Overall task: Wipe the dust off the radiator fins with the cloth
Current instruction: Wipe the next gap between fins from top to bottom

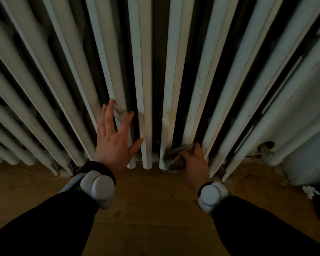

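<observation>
Cloth (174, 157), grey and crumpled, is bunched in the curled fingers of your right hand (194, 164), pressed against the foot of the white painted metal radiator fins (174, 71) just above the brown wooden floor (151, 209). Your left hand (115, 143) lies flat on neighbouring fins, fingers spread wide.

radiator (142, 61) fills the upper view, fins rising from the floor (148, 215). left hand (115, 143) flat on fins just left of centre, near their bottom. right hand (194, 163) further right and lower, at the fin bases, cloth (174, 157) bunched between it and a fin, touching both
</observation>
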The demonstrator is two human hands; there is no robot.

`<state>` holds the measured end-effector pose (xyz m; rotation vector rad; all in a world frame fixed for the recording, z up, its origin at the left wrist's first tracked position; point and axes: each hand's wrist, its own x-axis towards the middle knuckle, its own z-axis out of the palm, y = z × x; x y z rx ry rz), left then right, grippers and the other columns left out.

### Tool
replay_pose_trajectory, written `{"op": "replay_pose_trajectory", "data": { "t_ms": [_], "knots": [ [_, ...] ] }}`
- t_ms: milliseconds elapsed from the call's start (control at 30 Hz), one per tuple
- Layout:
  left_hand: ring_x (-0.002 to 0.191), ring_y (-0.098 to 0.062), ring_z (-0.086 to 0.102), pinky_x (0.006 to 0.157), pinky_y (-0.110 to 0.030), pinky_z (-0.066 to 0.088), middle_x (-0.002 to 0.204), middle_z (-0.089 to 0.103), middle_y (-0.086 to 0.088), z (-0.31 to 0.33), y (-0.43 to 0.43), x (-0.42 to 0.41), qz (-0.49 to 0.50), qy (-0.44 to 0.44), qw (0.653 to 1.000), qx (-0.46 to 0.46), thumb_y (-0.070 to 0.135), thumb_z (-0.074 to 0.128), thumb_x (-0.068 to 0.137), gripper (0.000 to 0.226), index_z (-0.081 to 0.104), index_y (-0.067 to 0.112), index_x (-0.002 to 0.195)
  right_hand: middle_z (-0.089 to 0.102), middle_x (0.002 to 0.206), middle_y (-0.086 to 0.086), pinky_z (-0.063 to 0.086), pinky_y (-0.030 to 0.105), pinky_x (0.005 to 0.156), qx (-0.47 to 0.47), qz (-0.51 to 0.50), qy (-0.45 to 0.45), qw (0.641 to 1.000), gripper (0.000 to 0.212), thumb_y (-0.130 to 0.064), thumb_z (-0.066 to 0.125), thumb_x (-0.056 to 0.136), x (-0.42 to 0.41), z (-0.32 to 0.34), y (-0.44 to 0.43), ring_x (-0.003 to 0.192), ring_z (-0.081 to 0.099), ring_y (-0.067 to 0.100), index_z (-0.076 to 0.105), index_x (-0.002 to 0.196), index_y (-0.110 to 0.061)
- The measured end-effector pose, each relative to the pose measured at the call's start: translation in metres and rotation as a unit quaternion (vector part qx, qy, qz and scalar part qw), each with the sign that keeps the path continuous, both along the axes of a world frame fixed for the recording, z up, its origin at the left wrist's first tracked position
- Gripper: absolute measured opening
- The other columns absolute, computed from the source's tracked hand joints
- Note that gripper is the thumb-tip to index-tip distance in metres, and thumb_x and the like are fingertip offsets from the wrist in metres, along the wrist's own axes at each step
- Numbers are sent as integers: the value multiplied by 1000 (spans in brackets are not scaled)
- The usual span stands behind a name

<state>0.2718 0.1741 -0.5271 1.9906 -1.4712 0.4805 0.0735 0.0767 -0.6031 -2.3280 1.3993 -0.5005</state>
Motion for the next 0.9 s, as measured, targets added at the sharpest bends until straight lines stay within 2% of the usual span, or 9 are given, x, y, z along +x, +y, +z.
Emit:
{"op": "replay_pose_trajectory", "data": {
  "t_ms": [100,233,333,433,567,633,700,800,900],
  "knots": [
    [142,-38,5,113,-55,11,155,11,-24,10,1,-2,-11,-4,1000,-5,36,72,78,71,44,13,139,13,154,12,31,38,113,22,31,98,994,31,-26,52,94,-1,33,5,136,27,37,55,125,-26],
    [142,-31,3,114,-50,8,156,9,-20,35,5,-9,-9,-3,1000,-14,37,71,80,76,36,17,144,40,139,15,41,40,102,87,86,194,973,35,-19,38,97,0,80,8,123,44,33,51,130,-24],
    [142,-30,4,114,-49,7,156,10,-20,55,8,-4,2,-11,999,-32,36,72,79,81,30,18,146,59,122,7,46,35,94,100,113,158,976,31,-10,41,96,-2,129,12,109,55,24,60,119,-21],
    [143,-33,4,115,-50,3,156,9,-18,83,9,5,21,-29,999,-41,38,71,78,84,25,21,147,60,117,1,43,26,93,79,153,89,981,31,-6,46,94,-7,196,22,109,55,17,61,117,-21],
    [143,-34,5,115,-52,4,155,10,-19,131,6,13,20,-50,996,-72,38,70,77,87,21,22,147,38,127,-2,31,18,95,-71,150,-35,986,38,-9,54,87,-8,264,39,116,42,16,58,117,-33],
    [144,-35,7,115,-53,5,155,11,-20,153,2,15,15,-62,994,-91,37,72,76,88,21,22,147,21,145,-3,18,15,103,-161,131,-101,973,44,-9,58,84,-4,286,44,131,29,19,56,120,-34],
    [143,-36,9,115,-52,6,155,13,-20,174,-1,17,9,-74,991,-115,37,72,76,88,23,21,147,8,154,2,6,17,109,-240,122,-164,949,47,-7,61,82,3,308,44,141,14,20,56,123,-28],
    [143,-36,11,116,-53,8,154,15,-21,205,-5,24,-2,-90,984,-153,36,71,77,86,25,19,147,11,155,15,10,26,115,-347,107,-239,901,41,-12,67,83,16,341,35,142,9,27,60,122,-21],
    [143,-37,11,115,-56,9,154,15,-23,232,-7,34,-3,-107,979,-175,36,68,78,83,26,17,147,23,149,22,20,38,116,-427,89,-284,854,38,-11,70,81,31,377,22,138,20,35,62,119,-13]
  ]
}}
